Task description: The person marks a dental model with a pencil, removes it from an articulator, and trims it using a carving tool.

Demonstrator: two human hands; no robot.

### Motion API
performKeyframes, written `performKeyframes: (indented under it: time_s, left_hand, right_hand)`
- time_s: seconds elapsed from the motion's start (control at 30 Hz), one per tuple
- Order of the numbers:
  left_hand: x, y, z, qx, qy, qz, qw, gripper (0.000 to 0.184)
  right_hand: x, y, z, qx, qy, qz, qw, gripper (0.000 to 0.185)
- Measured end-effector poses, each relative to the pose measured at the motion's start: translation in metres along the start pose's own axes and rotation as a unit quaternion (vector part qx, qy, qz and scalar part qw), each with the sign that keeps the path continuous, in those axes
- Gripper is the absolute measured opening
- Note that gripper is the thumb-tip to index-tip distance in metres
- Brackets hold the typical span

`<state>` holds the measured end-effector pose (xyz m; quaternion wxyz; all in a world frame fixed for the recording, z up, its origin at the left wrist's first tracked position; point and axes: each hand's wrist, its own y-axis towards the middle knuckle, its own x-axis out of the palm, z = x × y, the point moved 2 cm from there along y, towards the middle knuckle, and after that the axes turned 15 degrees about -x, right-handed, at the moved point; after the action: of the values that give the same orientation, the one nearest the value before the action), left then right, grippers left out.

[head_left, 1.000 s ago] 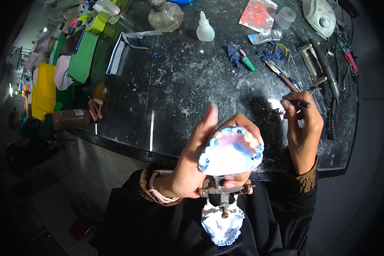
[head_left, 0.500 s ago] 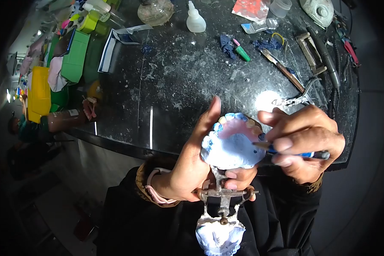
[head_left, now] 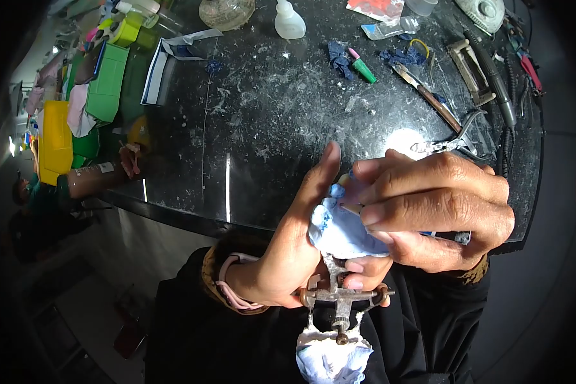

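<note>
My left hand [head_left: 285,256] is wrapped round a blue-white dental cast [head_left: 342,233] with a pink base and teeth, its thumb up along the left side. A metal articulator [head_left: 340,297] hangs below this cast, and a second blue-white cast [head_left: 333,361] is attached at its lower end over my dark clothing. My right hand [head_left: 445,208] covers the right part of the upper cast. Its fingers pinch a blue pencil [head_left: 353,208], whose tip is over the pink area; most of the pencil is hidden by the fingers.
On the black table [head_left: 262,134] lie a brown-handled knife [head_left: 432,101], metal pliers [head_left: 451,144], a green marker [head_left: 363,69] and blue scraps [head_left: 339,59]. A dropper bottle [head_left: 289,22] stands at the back. Green [head_left: 107,83] and yellow bins [head_left: 56,141] are left, with another person beyond.
My right hand has come from the table's right side to the cast, and the pencil tip has moved left over it. The view has shifted, so table objects appear higher.
</note>
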<state>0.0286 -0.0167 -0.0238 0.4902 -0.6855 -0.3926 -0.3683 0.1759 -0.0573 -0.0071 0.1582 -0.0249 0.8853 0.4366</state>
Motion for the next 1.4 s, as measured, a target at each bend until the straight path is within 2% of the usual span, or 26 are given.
performKeyframes:
  time_s: [0.33,0.97,1.3,1.4]
  left_hand:
    - [-0.003,0.001,0.001,0.003,0.003,-0.018,1.0,0.06]
    - [-0.01,0.003,0.003,0.008,0.029,-0.055,0.998,0.051]
    - [-0.016,0.004,0.0,0.011,0.044,-0.102,0.994,0.048]
    - [-0.016,0.003,-0.001,0.02,0.049,-0.077,0.996,0.049]
  right_hand:
    - [-0.001,0.002,-0.001,0.008,-0.012,-0.024,1.0,0.015]
    - [0.002,-0.005,0.003,0.001,0.021,0.025,0.999,0.014]
    - [-0.002,-0.005,-0.001,0.0,0.007,0.011,1.0,0.02]
    - [-0.002,-0.006,0.001,-0.014,0.013,0.012,1.0,0.02]
